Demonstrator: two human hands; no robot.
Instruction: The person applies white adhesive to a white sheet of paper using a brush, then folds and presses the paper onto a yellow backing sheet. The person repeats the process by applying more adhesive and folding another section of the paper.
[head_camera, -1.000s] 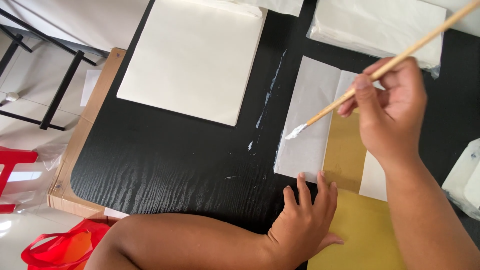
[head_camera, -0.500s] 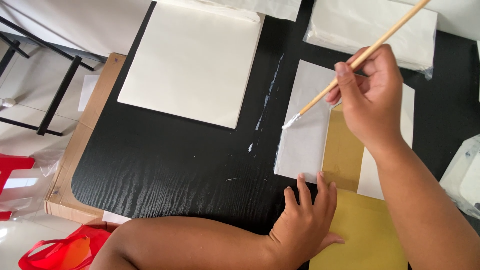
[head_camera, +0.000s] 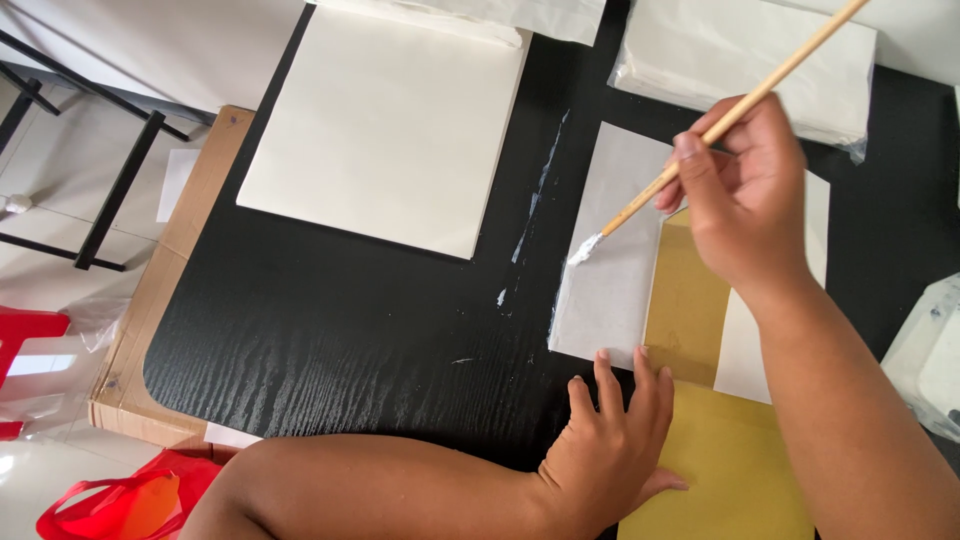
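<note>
My right hand (head_camera: 745, 195) grips a long wooden brush (head_camera: 720, 125). Its white, wet tip (head_camera: 585, 248) touches the left part of a thin white sheet (head_camera: 615, 280) lying on the black table (head_camera: 350, 330). A mustard-yellow paper strip (head_camera: 690, 300) lies over that sheet and runs toward me, widening into a yellow sheet (head_camera: 730, 470). My left hand (head_camera: 615, 450) rests flat, fingers spread, on the near edge of the white sheet and the yellow paper.
A large cream sheet (head_camera: 390, 130) lies at the table's back left. A bagged stack of white paper (head_camera: 740, 60) sits at the back right. White paste streaks (head_camera: 535, 200) mark the table. A plastic container (head_camera: 925, 355) is at the right, a red bag (head_camera: 130, 500) on the floor.
My right hand has carried the brush tip up the white sheet's left side and then a little back toward me. My left hand has stayed put.
</note>
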